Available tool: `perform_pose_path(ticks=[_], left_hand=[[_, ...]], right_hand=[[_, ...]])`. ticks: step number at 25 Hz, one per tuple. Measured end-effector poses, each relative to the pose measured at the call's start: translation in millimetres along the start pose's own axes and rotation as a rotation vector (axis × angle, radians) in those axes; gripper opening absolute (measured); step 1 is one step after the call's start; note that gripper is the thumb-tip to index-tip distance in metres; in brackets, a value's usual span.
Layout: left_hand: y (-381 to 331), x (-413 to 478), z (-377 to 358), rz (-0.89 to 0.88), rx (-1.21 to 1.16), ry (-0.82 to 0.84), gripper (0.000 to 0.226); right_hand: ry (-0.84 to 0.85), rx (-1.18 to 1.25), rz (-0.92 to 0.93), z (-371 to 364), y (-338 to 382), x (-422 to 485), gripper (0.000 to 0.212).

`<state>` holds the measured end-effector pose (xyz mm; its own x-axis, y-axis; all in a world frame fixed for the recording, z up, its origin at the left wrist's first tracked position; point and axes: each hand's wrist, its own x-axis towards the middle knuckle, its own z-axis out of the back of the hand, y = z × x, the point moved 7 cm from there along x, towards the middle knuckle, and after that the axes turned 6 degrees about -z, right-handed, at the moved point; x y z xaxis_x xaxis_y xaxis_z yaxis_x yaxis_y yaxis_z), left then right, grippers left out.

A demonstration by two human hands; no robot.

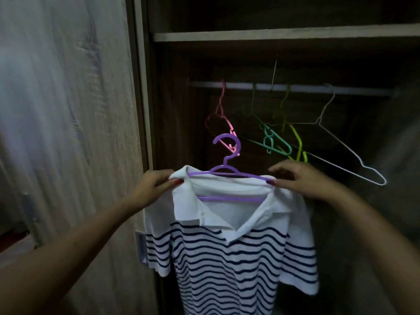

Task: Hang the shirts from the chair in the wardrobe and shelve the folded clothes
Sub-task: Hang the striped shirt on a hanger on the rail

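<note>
A white polo shirt with dark navy stripes (229, 253) hangs on a purple plastic hanger (226, 155), held up in front of the open wardrobe. My left hand (154, 185) pinches the shirt's left shoulder over the hanger's end. At the right shoulder, my right hand (302, 180) grips shirt and hanger together. The hanger's hook points up, well below the pale rail (295, 88) inside the wardrobe.
On the rail hang empty hangers: pink (221, 119), teal (276, 142), yellow-green (295, 137) and white wire (336, 155). A wooden shelf (284, 34) runs above the rail. The wardrobe's wood-grain door (68, 110) stands at the left.
</note>
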<state>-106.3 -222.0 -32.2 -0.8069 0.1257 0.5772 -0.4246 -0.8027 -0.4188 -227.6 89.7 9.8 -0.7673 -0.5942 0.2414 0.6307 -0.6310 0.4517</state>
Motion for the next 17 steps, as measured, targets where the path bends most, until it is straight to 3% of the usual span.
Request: perform_pose_path(ticks=[2, 5, 9, 11, 13, 15, 17], left_hand=[[6, 2, 0, 0.035, -0.02, -0.006, 0.068], [15, 5, -7, 0.101, -0.053, 0.002, 0.058], [13, 13, -14, 0.14, -0.144, 0.03, 0.034], [12, 22, -17, 0.142, -0.165, 0.022, 0.037], [13, 30, -18, 0.202, -0.187, -0.044, 0.027], [12, 37, -21, 0.257, -0.208, -0.138, 0.025], [5, 43, -24, 0.234, -0.253, -0.191, 0.037]], right_hand=[[0.118, -0.116, -0.068, -3, -16, -3, 0.015], [0.273, -0.005, 0.008, -14, -7, -14, 0.004], [0.471, 0.36, -0.001, -19, 26, -42, 0.025], [0.446, 0.538, -0.06, -11, 38, -46, 0.026], [0.351, 0.666, -0.113, -4, 47, -41, 0.024], [0.247, 0.68, -0.127, -2, 57, -27, 0.027], [0.15, 0.663, -0.162, -4, 70, -9, 0.028]])
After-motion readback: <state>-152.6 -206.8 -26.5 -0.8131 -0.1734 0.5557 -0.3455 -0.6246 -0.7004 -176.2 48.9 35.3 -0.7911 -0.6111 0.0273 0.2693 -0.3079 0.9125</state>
